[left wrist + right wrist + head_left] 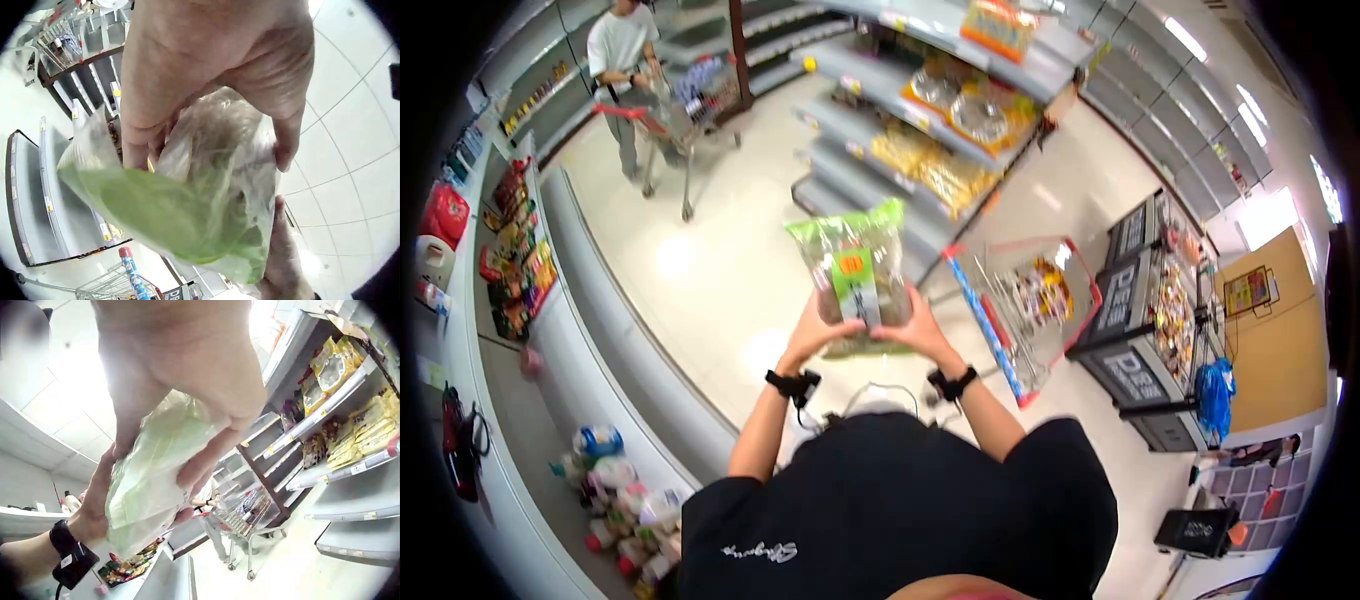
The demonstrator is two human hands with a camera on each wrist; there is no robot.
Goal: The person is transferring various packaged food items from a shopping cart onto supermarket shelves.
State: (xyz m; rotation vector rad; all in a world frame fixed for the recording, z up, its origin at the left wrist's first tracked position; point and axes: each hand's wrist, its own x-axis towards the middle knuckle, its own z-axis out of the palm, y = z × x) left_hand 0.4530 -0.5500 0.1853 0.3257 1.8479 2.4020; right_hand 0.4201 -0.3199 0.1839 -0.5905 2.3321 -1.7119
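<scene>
A clear plastic bag (pixel 881 285) with green edges and a green and white label is held up in front of the body in the head view. My left hand (pixel 812 335) grips its lower left side and my right hand (pixel 912 330) its lower right side, both thumbs on the near face. In the left wrist view the left hand (pixel 219 62) curls round the bag (pixel 187 212), whose green end faces the camera. The right wrist view has the right hand (pixel 181 369) gripping the bag (pixel 153 478), fingers along its side.
A shopping cart (pixel 1040 300) with items stands at the right, beside dark bins (pixel 1130 320) of packets. Shelves (pixel 900 90) with yellow packages are ahead. A person (pixel 622 60) with another cart (pixel 675 110) is at the far left. A long shelf (pixel 590 330) runs along the left.
</scene>
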